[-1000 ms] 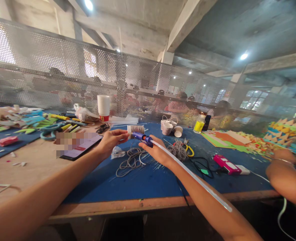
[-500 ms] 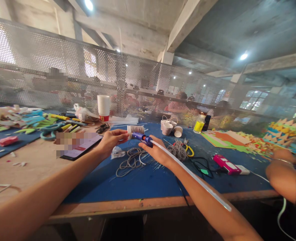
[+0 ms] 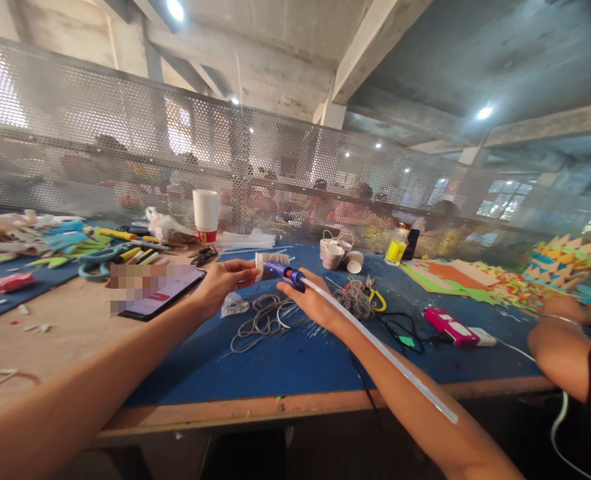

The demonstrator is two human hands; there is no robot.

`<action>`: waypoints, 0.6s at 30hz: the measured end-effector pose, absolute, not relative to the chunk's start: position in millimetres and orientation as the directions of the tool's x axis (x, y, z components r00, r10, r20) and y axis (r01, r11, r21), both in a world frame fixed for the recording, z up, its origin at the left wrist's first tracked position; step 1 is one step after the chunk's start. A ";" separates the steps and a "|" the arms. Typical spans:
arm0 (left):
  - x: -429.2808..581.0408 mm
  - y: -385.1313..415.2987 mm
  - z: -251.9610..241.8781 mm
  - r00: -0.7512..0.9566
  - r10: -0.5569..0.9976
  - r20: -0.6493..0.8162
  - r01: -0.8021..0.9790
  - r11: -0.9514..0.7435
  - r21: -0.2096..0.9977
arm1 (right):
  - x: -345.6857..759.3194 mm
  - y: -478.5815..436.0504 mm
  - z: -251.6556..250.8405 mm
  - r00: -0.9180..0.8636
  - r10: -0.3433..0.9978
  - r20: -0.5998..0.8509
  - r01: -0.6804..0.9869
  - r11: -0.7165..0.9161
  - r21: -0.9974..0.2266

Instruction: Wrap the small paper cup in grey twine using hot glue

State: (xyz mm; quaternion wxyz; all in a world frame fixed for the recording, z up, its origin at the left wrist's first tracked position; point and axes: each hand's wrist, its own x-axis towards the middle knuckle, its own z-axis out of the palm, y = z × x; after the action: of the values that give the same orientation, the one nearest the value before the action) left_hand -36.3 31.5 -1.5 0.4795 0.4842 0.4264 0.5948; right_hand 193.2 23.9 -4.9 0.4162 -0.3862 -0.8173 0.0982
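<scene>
Between the fingers of my left hand (image 3: 225,283) is a small paper cup (image 3: 271,258), lying on its side with cord wound round it. My right hand (image 3: 308,291) grips a blue glue gun (image 3: 280,271), whose nozzle points left at the cup; whether it touches cannot be made out. A long clear glue stick (image 3: 385,350) sticks out of the gun's back and runs along my right forearm. Below my hands, loose grey cord (image 3: 258,327) trails over the blue mat, next to a small white ribbed piece (image 3: 234,304).
A phone (image 3: 163,293) and blue scissors (image 3: 98,261) lie left. Stacked paper cups (image 3: 205,213) stand behind; small cups (image 3: 333,253), a yellow-labelled bottle (image 3: 398,245), yellow-handled pliers (image 3: 377,300) and a pink power strip (image 3: 450,327) are right. Another person's arm (image 3: 558,340) rests at far right.
The cup in my left hand has turned slightly, with its rim tilting differently beside the nozzle. My right hand and the glue gun stay almost where they were.
</scene>
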 end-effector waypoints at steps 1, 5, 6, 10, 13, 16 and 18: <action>-36.5 31.7 -2.0 -0.069 0.984 0.166 -0.158 -0.175 0.972 | 193.2 23.9 -5.0 -0.353 0.712 0.607 0.548 0.683 -0.483; -37.9 33.9 -5.0 -0.062 0.984 0.169 -0.159 -0.177 0.971 | 193.3 24.7 -5.9 -0.334 0.714 0.615 0.546 0.678 -0.491; -38.2 34.4 -5.8 -0.059 0.983 0.174 -0.156 -0.181 0.971 | 193.4 25.1 -6.1 -0.331 0.714 0.616 0.545 0.678 -0.493; -38.7 35.9 -7.8 -0.040 0.981 0.190 -0.143 -0.194 0.971 | 193.9 26.6 -6.4 -0.329 0.714 0.618 0.541 0.678 -0.497; -38.8 36.6 -8.9 -0.034 0.980 0.196 -0.134 -0.199 0.971 | 194.2 26.7 -5.6 -0.330 0.714 0.617 0.544 0.678 -0.494; -38.9 36.8 -9.8 -0.031 0.978 0.207 -0.113 -0.209 0.971 | 194.4 26.0 -4.1 -0.327 0.715 0.618 0.551 0.676 -0.490; -39.1 36.5 -10.1 -0.030 0.976 0.216 -0.096 -0.218 0.971 | 194.5 25.3 -2.7 -0.321 0.721 0.615 0.552 0.670 -0.497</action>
State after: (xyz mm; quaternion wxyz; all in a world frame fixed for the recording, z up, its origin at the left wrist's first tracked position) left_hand -39.1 36.5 -10.1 0.4613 0.5215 0.4219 0.5807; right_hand 194.5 25.3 -2.7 0.4290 -0.3945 -0.8067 0.0982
